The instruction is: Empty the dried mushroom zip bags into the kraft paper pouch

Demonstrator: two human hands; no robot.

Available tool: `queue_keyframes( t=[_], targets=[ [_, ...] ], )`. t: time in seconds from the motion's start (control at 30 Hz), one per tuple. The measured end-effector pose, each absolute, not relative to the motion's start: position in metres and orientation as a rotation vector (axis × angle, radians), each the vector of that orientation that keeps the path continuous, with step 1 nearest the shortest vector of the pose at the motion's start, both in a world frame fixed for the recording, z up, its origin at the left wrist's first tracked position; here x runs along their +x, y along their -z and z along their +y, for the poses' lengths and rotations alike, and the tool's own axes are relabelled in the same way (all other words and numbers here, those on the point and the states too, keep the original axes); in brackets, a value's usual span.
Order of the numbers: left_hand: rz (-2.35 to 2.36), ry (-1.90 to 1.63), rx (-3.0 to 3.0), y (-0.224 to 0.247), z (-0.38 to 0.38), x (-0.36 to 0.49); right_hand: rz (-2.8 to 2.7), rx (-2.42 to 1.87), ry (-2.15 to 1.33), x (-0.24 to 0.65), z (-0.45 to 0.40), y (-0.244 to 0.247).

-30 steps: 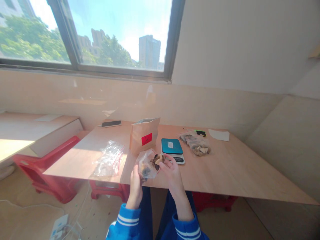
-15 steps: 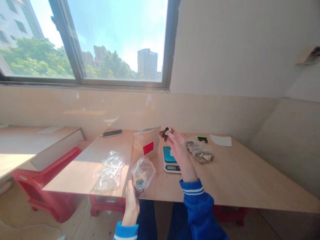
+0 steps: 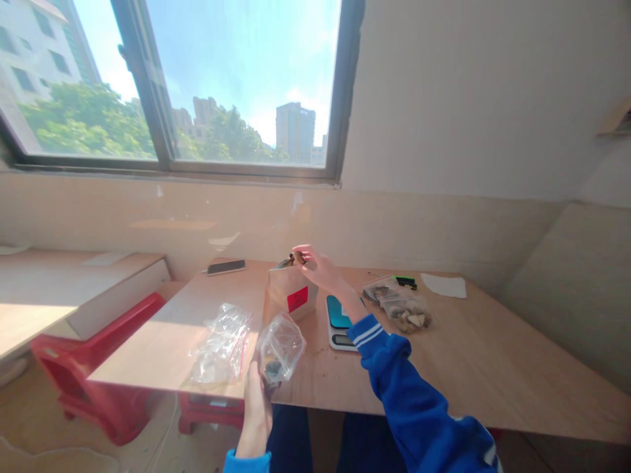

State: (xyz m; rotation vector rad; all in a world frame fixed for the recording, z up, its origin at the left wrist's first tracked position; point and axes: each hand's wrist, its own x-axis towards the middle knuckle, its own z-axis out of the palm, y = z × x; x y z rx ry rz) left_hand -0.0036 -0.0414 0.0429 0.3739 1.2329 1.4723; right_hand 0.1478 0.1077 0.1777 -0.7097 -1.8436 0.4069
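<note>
Right hand [image 3: 315, 266] stretched over open kraft pouch [image 3: 292, 292], grip pinched on dark dried pieces [image 3: 294, 259], not yet dropped in. Left hand [image 3: 257, 410] clasping clear bag [image 3: 280, 347] at surface [image 3: 468, 368] edge, a few pieces left inside.

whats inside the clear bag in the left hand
The clear bag, held up by the left hand, has a few dark and pale pieces at its bottom; the upper part looks hollow. What the pieces are is too small to tell, and the fingers cover the lowest corner.

Glossy clear plastic bag [image 3: 280, 346], matt kraft paper pouch [image 3: 290, 293], smooth wood-look table [image 3: 453, 368].
</note>
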Motion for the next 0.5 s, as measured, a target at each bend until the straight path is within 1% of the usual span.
queue_keyframes(
  t=[0.17, 0.5],
  targets=[
    [1.166, -1.489, 0.342, -0.0364, -0.0405, -0.0026, -1.854, -0.715, -0.418, 0.1522, 0.1004, -0.1765],
    [1.177, -1.531, 0.366, -0.0377, -0.0458, 0.0000, -1.622, -0.723, -0.654, 0.1507, 0.1027, -0.1754]
  ],
)
